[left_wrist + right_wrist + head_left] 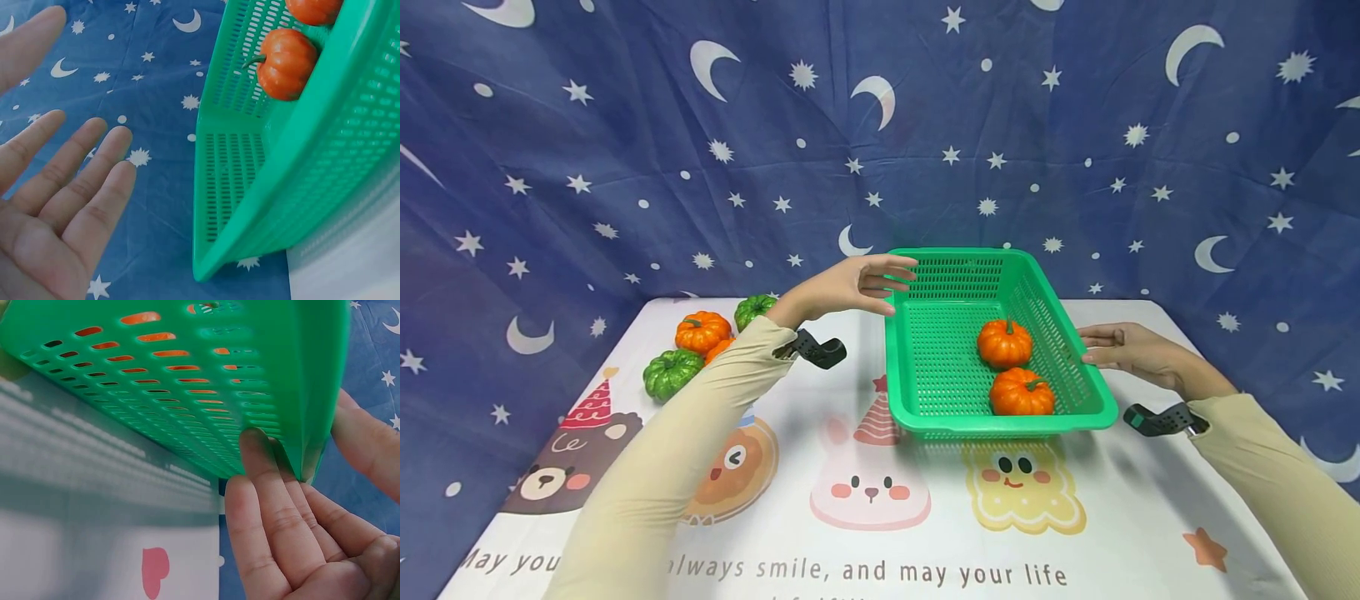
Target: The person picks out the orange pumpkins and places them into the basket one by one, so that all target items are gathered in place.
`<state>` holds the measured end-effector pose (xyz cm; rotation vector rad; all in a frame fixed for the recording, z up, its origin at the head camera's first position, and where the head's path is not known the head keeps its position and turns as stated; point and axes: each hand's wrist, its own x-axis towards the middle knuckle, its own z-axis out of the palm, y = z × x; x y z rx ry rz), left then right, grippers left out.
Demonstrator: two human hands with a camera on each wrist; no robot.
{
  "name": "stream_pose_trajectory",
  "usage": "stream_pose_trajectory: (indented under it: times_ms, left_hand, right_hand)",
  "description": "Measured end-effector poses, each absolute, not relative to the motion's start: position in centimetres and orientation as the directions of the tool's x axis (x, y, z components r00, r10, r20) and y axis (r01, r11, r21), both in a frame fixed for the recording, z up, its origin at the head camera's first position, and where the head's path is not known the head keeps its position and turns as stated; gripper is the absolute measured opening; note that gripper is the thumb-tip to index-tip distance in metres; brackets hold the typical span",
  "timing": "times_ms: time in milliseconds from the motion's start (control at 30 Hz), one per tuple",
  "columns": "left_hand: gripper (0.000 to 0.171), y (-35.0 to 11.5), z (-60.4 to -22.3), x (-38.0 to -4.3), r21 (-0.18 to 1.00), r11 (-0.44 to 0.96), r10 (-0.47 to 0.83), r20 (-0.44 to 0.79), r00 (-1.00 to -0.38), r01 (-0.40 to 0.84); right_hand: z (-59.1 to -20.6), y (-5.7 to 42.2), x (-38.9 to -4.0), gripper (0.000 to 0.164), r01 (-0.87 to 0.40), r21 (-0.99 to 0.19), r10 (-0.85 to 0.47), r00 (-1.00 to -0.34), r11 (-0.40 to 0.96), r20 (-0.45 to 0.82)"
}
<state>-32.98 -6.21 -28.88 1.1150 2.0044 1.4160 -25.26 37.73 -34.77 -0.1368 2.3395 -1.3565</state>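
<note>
A green plastic basket point(898, 400) with slotted walls stands on the table, holding two small orange pumpkins, one point(1004, 343) behind the other point(1022, 392). My right hand point(1131, 354) pinches the basket's right rim. In the right wrist view its fingers point(281, 512) reach under the rim against the outer wall, while the thumb lies across the rim, its tip partly hidden. Near the left rim my left hand point(857, 287) is held up with fingers spread. The left wrist view shows that hand point(56, 206) apart from the basket, with nothing in it.
At the table's left lie more small pumpkins: an orange one point(702, 332), a green one point(672, 375), another green one point(756, 310) and an orange one partly hidden by my left sleeve. A printed white cloth point(850, 542) covers the table. Behind hangs a blue star-and-moon curtain point(820, 133).
</note>
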Motion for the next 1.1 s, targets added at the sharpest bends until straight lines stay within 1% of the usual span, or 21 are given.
stream_pose_trajectory:
  times_ms: [167,400,533,967,1100]
  left_hand:
    - [0.066,-7.4,-29.0,-32.9,0.927,0.157,0.795,0.086,-0.601,0.341]
    - [0.069,-9.4,-29.3,-32.8,0.925,0.181,0.778,0.072,-0.624,0.333]
    - [0.069,-10.5,-29.4,-32.6,0.925,0.202,0.759,0.06,-0.648,0.322]
    - [0.069,-14.3,-29.9,-32.3,0.924,0.219,0.714,0.067,-0.697,0.313]
    - [0.07,-15.7,-30.2,-32.0,0.917,0.23,0.695,0.081,-0.714,0.327]
  right_hand:
    - [-34.8,37.6,-25.2,0.072,0.128,-0.847,-0.292,-0.903,0.517,-0.315]
    - [-34.8,37.5,-25.2,0.072,0.128,-0.847,-0.291,-0.904,0.515,-0.314]
    - [-34.7,37.6,-25.2,0.071,0.124,-0.851,-0.296,-0.904,0.511,-0.309]
    - [-34.7,37.7,-25.2,0.072,0.123,-0.849,-0.297,-0.903,0.513,-0.311]
    - [-34.7,37.7,-25.3,0.071,0.122,-0.848,-0.298,-0.902,0.516,-0.312]
